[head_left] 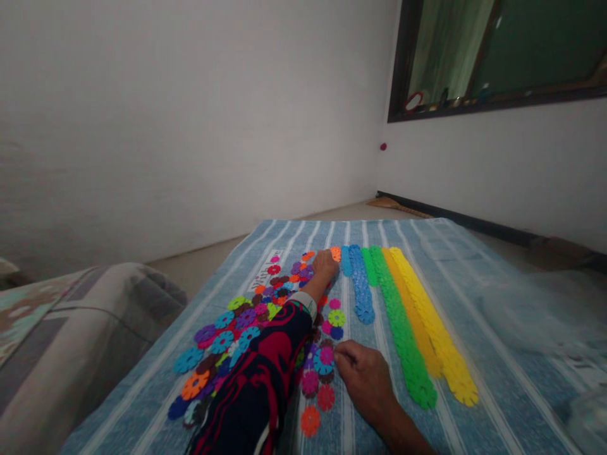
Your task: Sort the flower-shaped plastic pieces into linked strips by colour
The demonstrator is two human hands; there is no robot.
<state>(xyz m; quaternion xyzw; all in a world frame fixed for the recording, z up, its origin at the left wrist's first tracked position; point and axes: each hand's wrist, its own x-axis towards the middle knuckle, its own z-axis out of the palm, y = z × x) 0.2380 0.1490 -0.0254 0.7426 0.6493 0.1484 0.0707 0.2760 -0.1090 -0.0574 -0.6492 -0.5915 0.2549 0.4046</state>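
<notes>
My left hand (325,264) reaches to the far part of the cloth-covered table. Its fingers are curled downward beside an orange flower-shaped plastic disc (336,254); what they hold, if anything, is hidden. My right hand (366,381) rests nearer to me, fingers closed, at the right edge of a loose pile of mixed-colour discs. A pink disc (326,356) on a light blue one lies just left of its fingertips. My left sleeve covers part of the pile. Close by are an orange disc (310,421) and a red disc (325,397).
Overlapping discs form long rows on the right: blue (362,287), green (401,335), orange-yellow (417,319) and yellow (439,332). Short light blue (347,261) and green (368,266) rows lie among them. Clear plastic bags (535,316) sit at the right. A draped seat (118,322) stands left.
</notes>
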